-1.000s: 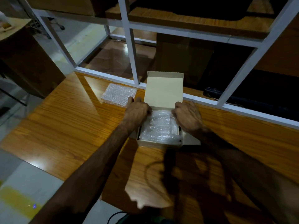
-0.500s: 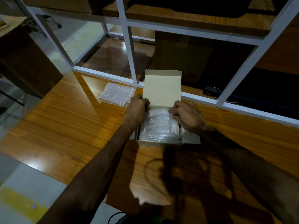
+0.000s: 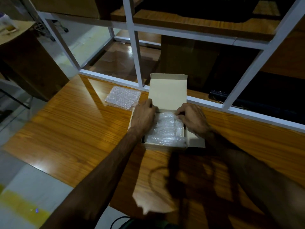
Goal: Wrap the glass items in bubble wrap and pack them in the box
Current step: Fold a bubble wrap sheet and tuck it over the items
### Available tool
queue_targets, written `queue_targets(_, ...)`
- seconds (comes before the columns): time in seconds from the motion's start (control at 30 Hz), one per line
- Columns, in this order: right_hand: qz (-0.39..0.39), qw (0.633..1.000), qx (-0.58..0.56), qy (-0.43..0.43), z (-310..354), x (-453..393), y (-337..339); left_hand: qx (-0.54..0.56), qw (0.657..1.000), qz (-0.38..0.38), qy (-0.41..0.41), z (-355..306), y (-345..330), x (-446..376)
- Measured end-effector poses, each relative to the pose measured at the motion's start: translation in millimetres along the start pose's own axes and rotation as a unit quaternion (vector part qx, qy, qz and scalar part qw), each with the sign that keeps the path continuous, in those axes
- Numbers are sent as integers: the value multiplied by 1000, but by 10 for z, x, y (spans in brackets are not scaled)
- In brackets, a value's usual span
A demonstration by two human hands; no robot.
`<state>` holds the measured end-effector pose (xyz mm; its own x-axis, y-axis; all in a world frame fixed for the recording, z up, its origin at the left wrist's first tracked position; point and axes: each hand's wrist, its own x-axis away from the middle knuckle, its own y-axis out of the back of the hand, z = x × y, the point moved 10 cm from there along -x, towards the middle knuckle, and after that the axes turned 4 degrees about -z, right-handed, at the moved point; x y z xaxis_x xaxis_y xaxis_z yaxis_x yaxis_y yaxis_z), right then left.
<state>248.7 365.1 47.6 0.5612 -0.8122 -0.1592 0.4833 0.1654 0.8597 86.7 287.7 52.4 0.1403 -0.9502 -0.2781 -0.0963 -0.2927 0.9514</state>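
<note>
A small cardboard box (image 3: 165, 145) stands on the wooden table with its lid (image 3: 168, 93) upright at the back. A bubble-wrapped bundle (image 3: 165, 131) fills the inside. My left hand (image 3: 143, 116) lies over the box's left wall, fingers curled down into the far left corner. My right hand (image 3: 193, 118) sits at the far right corner, and its curled fingertips pinch the top edge of the bundle's wrap. The right side flap (image 3: 195, 141) lies spread flat on the table. The glass inside the wrap cannot be seen.
A spare sheet of bubble wrap (image 3: 123, 97) lies flat on the table (image 3: 74, 129), left of the box. A white-framed glass partition (image 3: 137, 60) runs right behind the box. The table's near edge drops to a pale floor at lower left.
My right hand has moved from the box's right wall inward onto the top of the bundle. My left hand stays at the left wall. The lid remains upright.
</note>
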Motion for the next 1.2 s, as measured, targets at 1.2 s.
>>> queue_targets(1.2,29,967,208,147,387,142,-111,-139,973,133,-130,-257,-196,72)
